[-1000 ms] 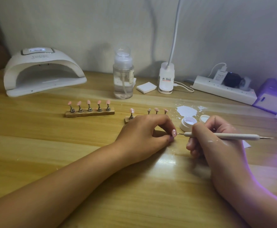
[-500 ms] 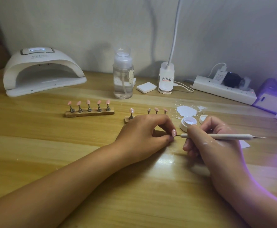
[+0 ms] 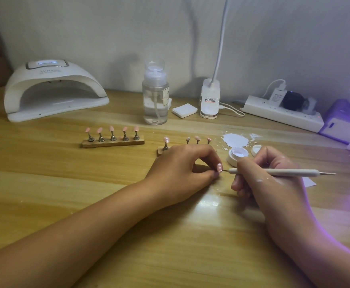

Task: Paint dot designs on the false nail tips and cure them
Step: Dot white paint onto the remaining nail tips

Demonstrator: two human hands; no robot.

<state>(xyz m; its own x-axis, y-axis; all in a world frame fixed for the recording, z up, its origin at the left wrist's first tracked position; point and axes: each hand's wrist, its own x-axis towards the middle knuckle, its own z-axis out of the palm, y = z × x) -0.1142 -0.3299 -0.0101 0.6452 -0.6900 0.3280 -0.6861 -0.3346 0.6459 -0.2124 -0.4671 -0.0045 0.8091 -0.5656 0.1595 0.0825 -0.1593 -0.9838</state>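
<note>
My left hand (image 3: 182,169) pinches a pink false nail tip (image 3: 219,167) between thumb and forefinger, low over the wooden table. My right hand (image 3: 267,179) grips a white dotting pen (image 3: 284,172) held level, its fine metal point touching the nail tip. White dots show on that tip. An open white jar of paint (image 3: 237,156) stands just behind the pen, its lid (image 3: 256,150) beside it. Two wooden holders carry more pink tips on metal stands: a full one (image 3: 113,142) at the left, and a second (image 3: 163,151) partly hidden behind my left hand.
A white curing lamp (image 3: 53,92) sits at the back left. Behind the holders stand a clear pump bottle (image 3: 155,100), a white pad (image 3: 184,110), a desk lamp base (image 3: 209,99) and a power strip (image 3: 282,113). White paint is spilled (image 3: 235,139) near the jar. A purple box (image 3: 344,123) lies at the far right.
My right hand and the pen have slid left, bringing the pen's point from a short gap onto the nail tip. My left hand has stayed put.
</note>
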